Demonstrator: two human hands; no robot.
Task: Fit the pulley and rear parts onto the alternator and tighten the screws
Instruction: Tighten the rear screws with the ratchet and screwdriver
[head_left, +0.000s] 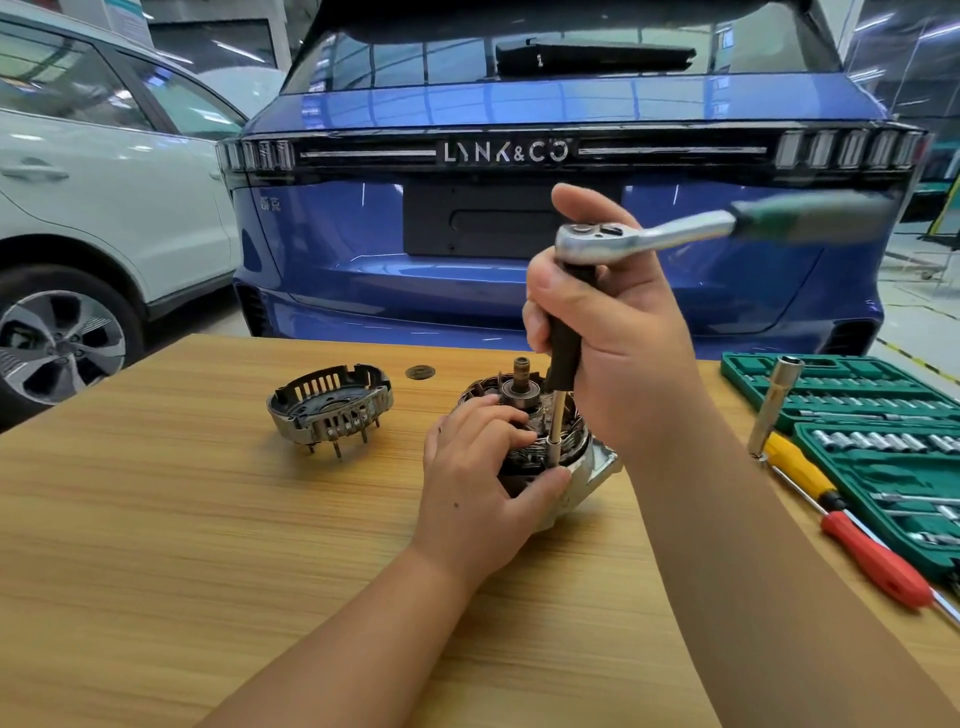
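Alternator (566, 467) sits near middle of desk (156, 519), toward back edge, rear end up w/ shaft + bearing exposed. L hand (478, 483) grips its body, fingers curled over the windings, thumb on housing. R hand (608, 332) is wrapped round the black extension under the ratchet (613, 239), socket tip down at a screw on the housing rim. Handle is blurred, looks mid-swing.

Step, my read: tightening that screw. Keep extension vertical, socket fully seated, L hand bracing so body doesn't rotate; short strokes, don't overtorque.

Count: 1 alternator, 1 rear cover (330, 405) loose toward back-left, 1 coin-like disc (420, 372) near back edge, 1 ratchet, 1 socket set case (857, 415) at right edge, 2 screwdrivers (857, 540), 1 loose deep socket (774, 410). Pulley: can't tell.
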